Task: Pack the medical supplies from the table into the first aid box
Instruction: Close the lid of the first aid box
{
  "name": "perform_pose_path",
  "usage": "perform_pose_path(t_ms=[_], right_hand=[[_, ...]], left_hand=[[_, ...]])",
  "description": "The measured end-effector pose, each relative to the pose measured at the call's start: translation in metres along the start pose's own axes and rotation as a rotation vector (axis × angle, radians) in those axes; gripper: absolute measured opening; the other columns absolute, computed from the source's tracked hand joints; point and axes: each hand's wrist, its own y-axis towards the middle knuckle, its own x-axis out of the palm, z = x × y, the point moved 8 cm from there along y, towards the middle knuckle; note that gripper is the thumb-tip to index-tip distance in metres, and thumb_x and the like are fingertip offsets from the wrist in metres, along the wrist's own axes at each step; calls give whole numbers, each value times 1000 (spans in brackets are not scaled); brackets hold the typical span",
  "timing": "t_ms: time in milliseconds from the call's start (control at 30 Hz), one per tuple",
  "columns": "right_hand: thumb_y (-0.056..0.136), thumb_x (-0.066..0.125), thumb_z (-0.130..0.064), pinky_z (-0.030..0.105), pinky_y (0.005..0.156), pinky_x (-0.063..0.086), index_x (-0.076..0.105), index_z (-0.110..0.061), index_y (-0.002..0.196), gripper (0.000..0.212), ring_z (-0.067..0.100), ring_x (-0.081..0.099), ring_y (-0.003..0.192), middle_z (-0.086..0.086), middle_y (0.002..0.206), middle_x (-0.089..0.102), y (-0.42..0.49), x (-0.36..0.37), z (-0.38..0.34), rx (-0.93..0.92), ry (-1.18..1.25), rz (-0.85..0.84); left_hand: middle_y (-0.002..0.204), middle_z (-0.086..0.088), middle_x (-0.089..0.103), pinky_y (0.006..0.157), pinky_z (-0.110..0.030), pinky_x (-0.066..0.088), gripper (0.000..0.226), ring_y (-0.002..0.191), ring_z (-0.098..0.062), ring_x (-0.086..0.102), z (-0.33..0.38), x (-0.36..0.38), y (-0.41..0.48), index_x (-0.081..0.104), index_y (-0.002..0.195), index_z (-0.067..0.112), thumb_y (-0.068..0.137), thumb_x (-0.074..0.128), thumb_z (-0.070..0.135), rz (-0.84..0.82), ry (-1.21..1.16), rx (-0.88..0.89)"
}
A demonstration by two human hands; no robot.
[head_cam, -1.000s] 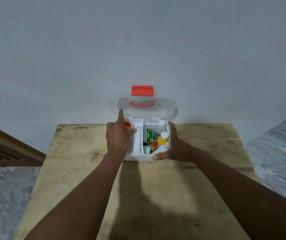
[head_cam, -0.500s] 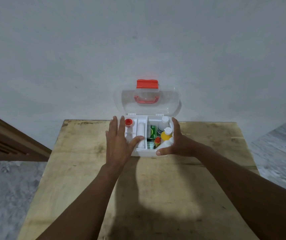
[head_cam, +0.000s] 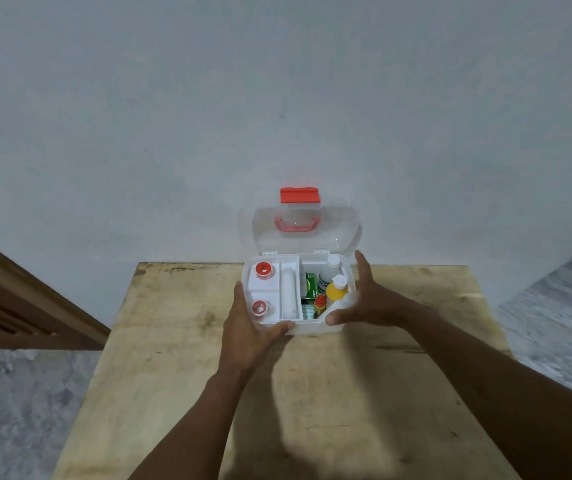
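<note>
Tipping is looking like the main risk. The box (head_cam: 308,328) is sitting at the far edge of the table (head_cam: 180,323), its lid (head_cam: 340,230) standing open toward the wall (head_cam: 277,98); whether the two are touching I cannot tell. If the hands are about to slide or lift it, an uneven pull could be knocking over the yellow bottle (head_cam: 336,291) and the white bottle (head_cam: 329,270), which are standing upright and seem tall for the box. Closing the lid on them could be jamming it for the same reason. Judging by the filled compartments, packing is nearing its end.

The left hand (head_cam: 243,327) is gripping the near-left corner, thumb lying along the front rim and fingers going round the left wall. The right hand (head_cam: 371,299) is clasping the near-right corner, thumb on the front and fingers running up the right wall.

The box is showing white, with a clear lid carrying a red latch (head_cam: 300,195) and handle. Dividers are splitting it. A tape roll (head_cam: 264,270) is lying in the far-left compartment and a second roll (head_cam: 259,307) in the near-left one. A bandage (head_cam: 288,292) is filling the narrow middle slot. The bottles, a green carton (head_cam: 311,284) and a small red-capped vial (head_cam: 319,303) are crowding the right side.
</note>
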Motion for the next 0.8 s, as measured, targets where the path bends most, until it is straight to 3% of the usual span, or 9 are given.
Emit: perform_pose_path(t_ms=[33,100,167,200,300,400,467,667,800], right_hand=[[58,88,-50,35,105,40,-7,-27,153,137,25,38,138,5,156,26,-6,-12,-5,18,1,84],[68,80,-54,37,91,49,27,-20,146,100,25,57,113,7,129,55,-24,-51,-26,-13,-116,450],[76,77,-46,40,83,52,49,-14,127,67,22,59,96,6,106,60,-48,-82,-63,-183,-273,821],[79,75,-40,40,83,51,53,-13,123,56,22,58,96,6,105,59,-56,-88,-84,-272,-326,903],[85,70,-34,38,94,46,50,-15,128,51,25,53,113,8,123,56,-48,-84,-139,-368,-522,849],[86,67,-34,43,97,44,41,-17,137,59,30,49,121,11,132,50,-22,-65,-162,-277,-693,688],[87,67,-34,45,94,47,40,-16,137,60,31,49,118,12,131,50,-14,-58,-164,-217,-735,682],[88,66,-36,44,96,46,47,-17,137,55,29,46,115,12,125,46,-16,-51,-162,-211,-669,643],[77,75,-46,46,93,46,50,-26,127,59,28,48,114,6,121,53,-19,-54,-157,-173,-646,581]], left_hand=[[123,13,63,69,-5,51,90,105,-9,65,-1,-1,0,40,134,29,61,91,38,2,-2,3],[121,16,63,72,-10,53,90,105,-6,65,-3,-1,1,40,133,32,60,91,40,-3,-10,13],[119,19,64,77,-18,54,90,103,-1,64,-4,-2,1,40,134,36,59,90,42,0,-6,22],[118,20,64,78,-22,54,90,103,0,64,-5,-3,1,39,134,37,58,89,43,4,-3,27],[116,22,64,79,-25,55,88,101,3,63,-7,-5,2,40,132,37,60,89,41,8,-8,31],[112,27,63,73,-8,49,85,97,10,61,-9,-5,4,39,130,38,62,90,37,-17,7,46],[109,27,63,67,-1,44,85,94,13,60,-10,-7,6,39,130,38,63,90,35,-31,21,56],[110,27,62,73,-19,54,89,95,11,62,-15,-9,8,36,135,33,64,90,35,-62,-33,70],[108,32,56,72,-16,52,95,89,17,59,-18,-8,6,29,139,28,67,90,31,-88,-67,22]])
